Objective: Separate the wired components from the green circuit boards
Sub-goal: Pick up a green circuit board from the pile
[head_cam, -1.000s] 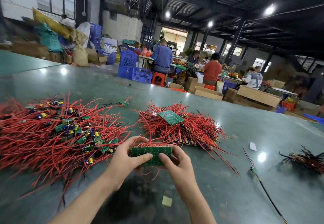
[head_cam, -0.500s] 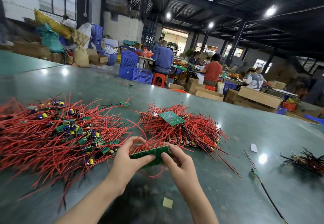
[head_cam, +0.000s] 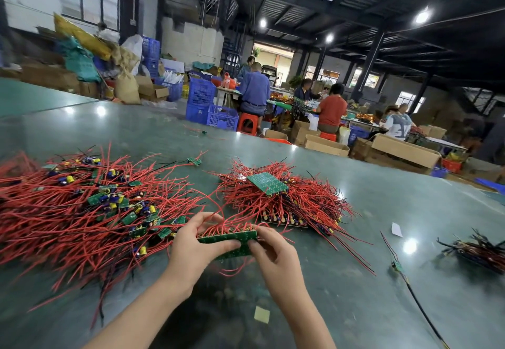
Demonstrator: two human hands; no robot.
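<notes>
In the head view, you hold one long green circuit board panel (head_cam: 232, 242) low in the middle of the picture, just above the grey-green table top (head_cam: 355, 307). Your left hand (head_cam: 194, 242) grips its left end, thumb on the near face and the curled fingers behind it, among the red wires that stand up from its far edge. Your right hand (head_cam: 273, 250) pinches the right end in the same way, thumb in front. Both hands are closed on the panel, so I judge that you are about to bend or snap it; I see no break in it yet.

At 9 o'clock from your hands lies the wide heap of loose red wired components with small green board pieces and yellow and blue capacitors (head_cam: 90, 206). This seems to be the finished work, and it is large.

At 1 o'clock, just beyond the panel, is the smaller stack of red-wired panels with a whole green board on top (head_cam: 276, 201). These look not yet separated, so several panels remain.

At 3 o'clock, well apart, a dark bundle of black and red wires (head_cam: 478, 250) rests on the table; its role I cannot tell.
</notes>
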